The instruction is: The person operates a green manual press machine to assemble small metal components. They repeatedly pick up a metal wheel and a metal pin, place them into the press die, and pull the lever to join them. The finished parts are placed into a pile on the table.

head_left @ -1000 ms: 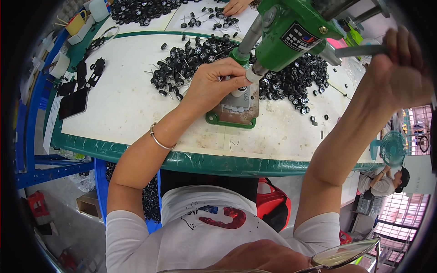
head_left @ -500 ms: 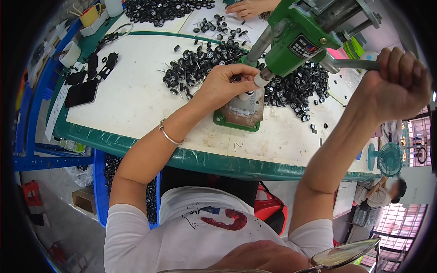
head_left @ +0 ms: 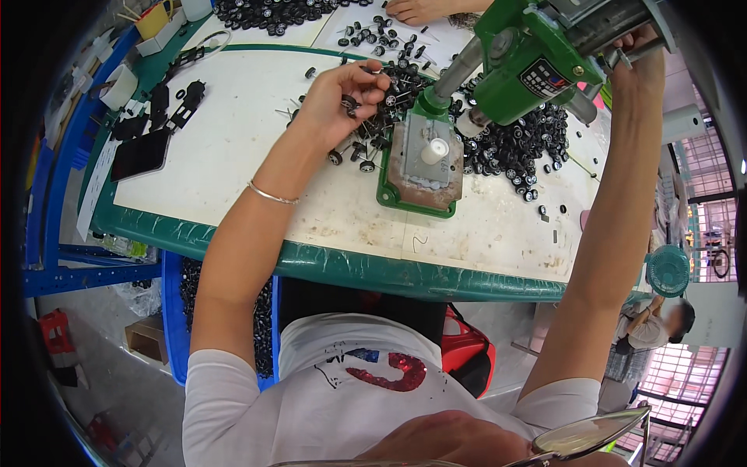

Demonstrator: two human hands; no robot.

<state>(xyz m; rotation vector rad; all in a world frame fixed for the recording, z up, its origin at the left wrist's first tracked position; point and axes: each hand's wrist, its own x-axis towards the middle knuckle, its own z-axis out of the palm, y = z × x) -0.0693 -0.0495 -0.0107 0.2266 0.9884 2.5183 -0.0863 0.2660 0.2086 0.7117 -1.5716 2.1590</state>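
Left hand (head_left: 334,93) loosely curled, black wheel (head_left: 349,103) held inside its fingers; right hand (head_left: 641,68) partly hidden by green press (head_left: 510,97), grip unclear.

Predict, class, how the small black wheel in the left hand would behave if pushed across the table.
The black wheel would probably roll on its rim, being round. It is likely light, looking small beside the left hand. If pushed toward the heaped wheels, it might stop against them.
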